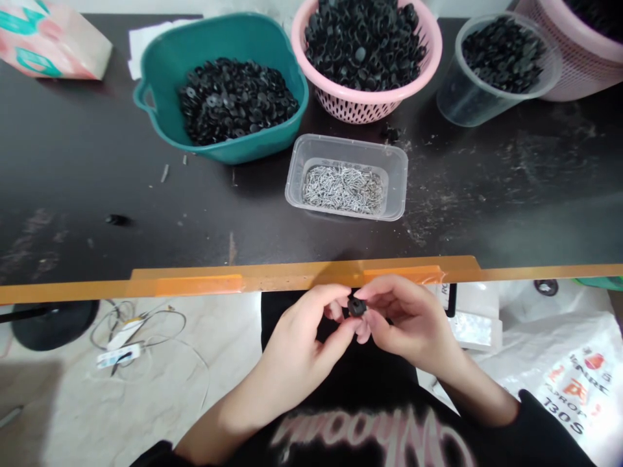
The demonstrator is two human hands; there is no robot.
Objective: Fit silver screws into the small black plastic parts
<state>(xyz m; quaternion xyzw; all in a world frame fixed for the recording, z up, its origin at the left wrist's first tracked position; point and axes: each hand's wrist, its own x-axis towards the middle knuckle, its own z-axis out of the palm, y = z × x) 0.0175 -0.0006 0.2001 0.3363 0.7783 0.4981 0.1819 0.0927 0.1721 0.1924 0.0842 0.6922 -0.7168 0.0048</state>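
Observation:
Between the fingertips of both hands, just in front of the table's taped edge, is a small black plastic part (357, 307). My left hand (311, 331) pinches it from the left side. From the right, my right hand (406, 318) grips the same part with thumb and fingers. A hole or recess shows on its upper face; finer detail is too small to tell. Beyond the hands stands a clear rectangular tub (395, 188) with many small silver metal pins (343, 188) in it.
Behind are a teal basin (160, 123) of black discs, a pink basket (360, 97) of black parts, a clear plastic cup (462, 97) of black pieces and another pink basket (579, 65). A tissue pack (58, 39) lies back left. Cables (131, 331) and a white sack (549, 363) are below.

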